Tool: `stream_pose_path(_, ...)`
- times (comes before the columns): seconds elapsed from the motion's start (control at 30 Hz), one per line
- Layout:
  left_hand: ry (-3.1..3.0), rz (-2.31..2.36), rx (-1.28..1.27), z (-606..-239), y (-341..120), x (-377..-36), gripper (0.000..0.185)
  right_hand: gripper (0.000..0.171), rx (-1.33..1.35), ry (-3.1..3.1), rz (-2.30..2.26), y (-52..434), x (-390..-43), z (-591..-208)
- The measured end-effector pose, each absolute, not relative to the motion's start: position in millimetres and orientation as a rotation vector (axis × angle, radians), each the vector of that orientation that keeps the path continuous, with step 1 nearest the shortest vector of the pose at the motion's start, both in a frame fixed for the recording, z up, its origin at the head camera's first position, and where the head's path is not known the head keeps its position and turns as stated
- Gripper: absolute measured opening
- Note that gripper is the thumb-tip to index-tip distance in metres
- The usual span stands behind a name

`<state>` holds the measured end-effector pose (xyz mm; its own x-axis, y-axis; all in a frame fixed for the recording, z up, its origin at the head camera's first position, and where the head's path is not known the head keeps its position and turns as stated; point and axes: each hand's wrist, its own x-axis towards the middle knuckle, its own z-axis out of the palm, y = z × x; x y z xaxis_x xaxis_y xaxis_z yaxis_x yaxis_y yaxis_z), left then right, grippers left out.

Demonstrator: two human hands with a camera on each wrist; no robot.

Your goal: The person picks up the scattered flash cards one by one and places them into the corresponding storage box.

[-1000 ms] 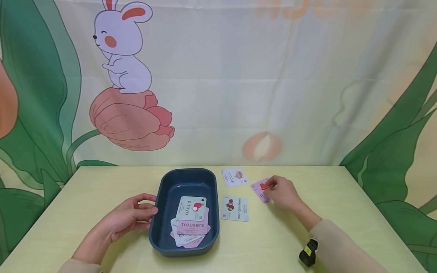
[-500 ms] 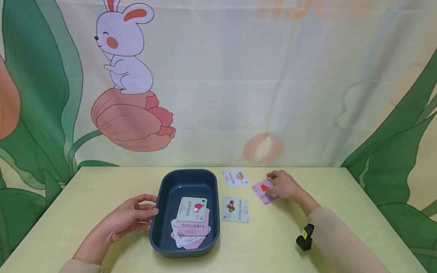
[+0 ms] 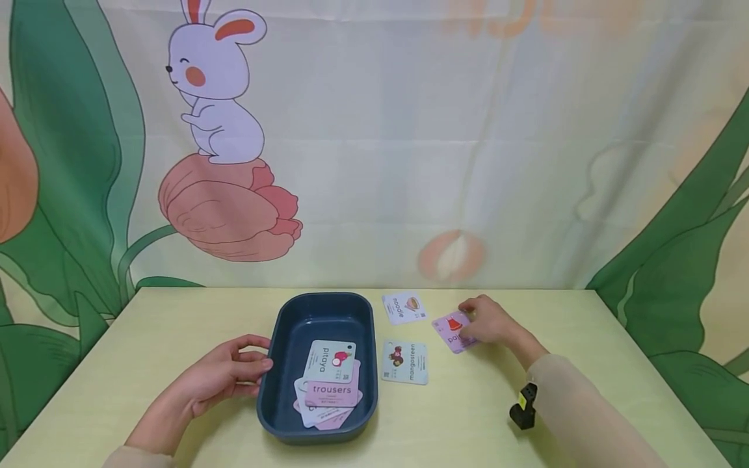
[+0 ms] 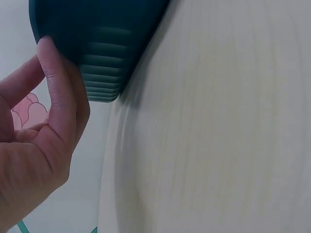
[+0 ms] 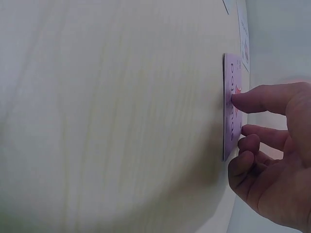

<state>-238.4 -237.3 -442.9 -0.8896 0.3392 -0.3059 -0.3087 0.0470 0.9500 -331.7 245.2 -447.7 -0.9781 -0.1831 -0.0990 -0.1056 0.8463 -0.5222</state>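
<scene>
My left hand (image 3: 219,372) is at the left rim of a dark blue rectangular tray (image 3: 268,406). In the left wrist view its bent fingers (image 4: 60,92) hold the tray's edge (image 4: 104,53). My right hand (image 3: 494,325) pinches a pink flash card (image 3: 447,330) with a red garment picture, lying on the table. The right wrist view shows the thumb on the face of this card (image 5: 230,116) and a finger at its far edge; part of its word is covered. A mangosteen card (image 3: 405,363) and a noodle card (image 3: 404,307) lie between tray and right hand.
Inside the tray lie several overlapping cards, with a pitaya card (image 3: 332,361) on top of a pink trousers card (image 3: 333,393). The pale yellow table (image 3: 433,422) ends at a printed curtain (image 3: 363,162) behind. A black device (image 3: 523,406) sits by the right sleeve.
My right hand has shifted slightly right and its fingers have spread on the pink card, which has turned a little and shows more of its face. My left hand stays at the tray.
</scene>
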Motion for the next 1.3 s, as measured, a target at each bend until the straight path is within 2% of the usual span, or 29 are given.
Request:
stream_pose_path(0.33, 1.861, 1.905, 0.038, -443.5, -237.3, -238.2, 0.053, 0.059, -0.168, 2.868, -0.814, 250.5, -332.3, -452.0)
stream_pose_path(0.83, 1.857, 1.915, 0.049, -444.9, -238.6, -237.8, 0.052, 0.043, -0.1, 2.774, -1.05, 255.5, -324.9, -448.4)
stream_pose_path(1.0, 1.859, 1.914, 0.042, -445.0, -238.6, -238.2, 0.052, 0.032, -0.076, 2.764, -1.113, 255.9, -321.0, -445.3)
stream_pose_path(1.3, 1.864, 1.904, 0.032, -442.9, -237.2, -237.6, 0.054, 0.028, -0.049, 2.732, -1.131, 262.9, -315.2, -441.0)
